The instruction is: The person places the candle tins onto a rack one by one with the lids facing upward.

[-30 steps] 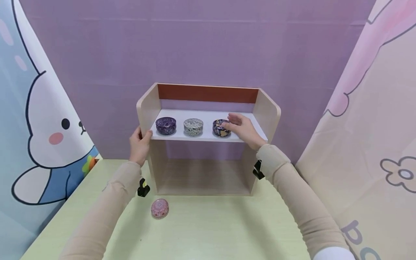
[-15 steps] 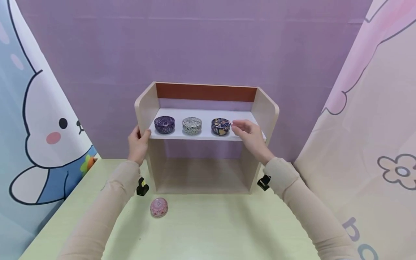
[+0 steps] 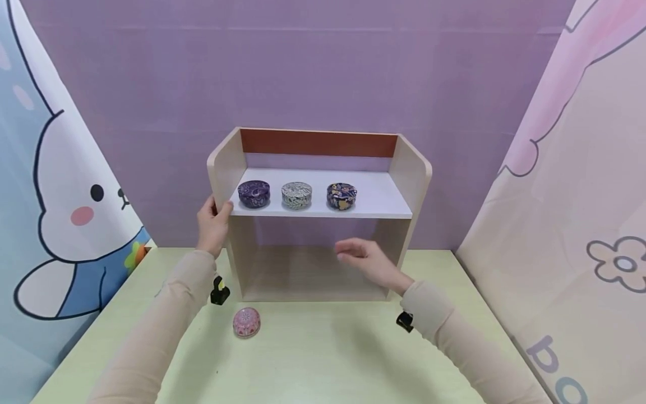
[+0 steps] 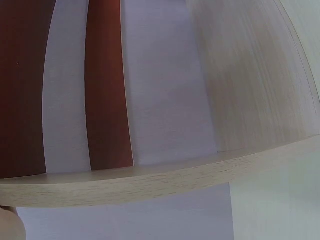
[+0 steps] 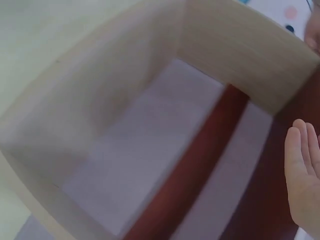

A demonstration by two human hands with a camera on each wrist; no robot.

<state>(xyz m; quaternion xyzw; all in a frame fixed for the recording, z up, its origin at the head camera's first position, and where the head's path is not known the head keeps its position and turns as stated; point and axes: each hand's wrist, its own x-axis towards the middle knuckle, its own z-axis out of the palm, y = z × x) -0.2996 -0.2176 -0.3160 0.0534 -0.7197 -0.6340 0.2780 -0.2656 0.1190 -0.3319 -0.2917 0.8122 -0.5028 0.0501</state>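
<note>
My left hand grips the left side panel of a small wooden shelf, its thumb on the front by the white upper board. On that board stand three round patterned tins in a row: a dark purple tin, a grey-and-white leafy tin and a navy floral tin. My right hand hangs in front of the lower compartment and holds nothing; in the right wrist view its fingers look fairly straight. A pink patterned tin lies on the table in front of the shelf's left side.
The shelf stands on a pale green table, its lower compartment facing me. Behind it hangs a purple cloth. Printed curtains flank the table, a rabbit curtain at left and a flower-patterned curtain at right.
My right hand has let go of the navy floral tin, drawn back to the right, then dropped below the upper board. My left hand keeps its grip on the side panel.
</note>
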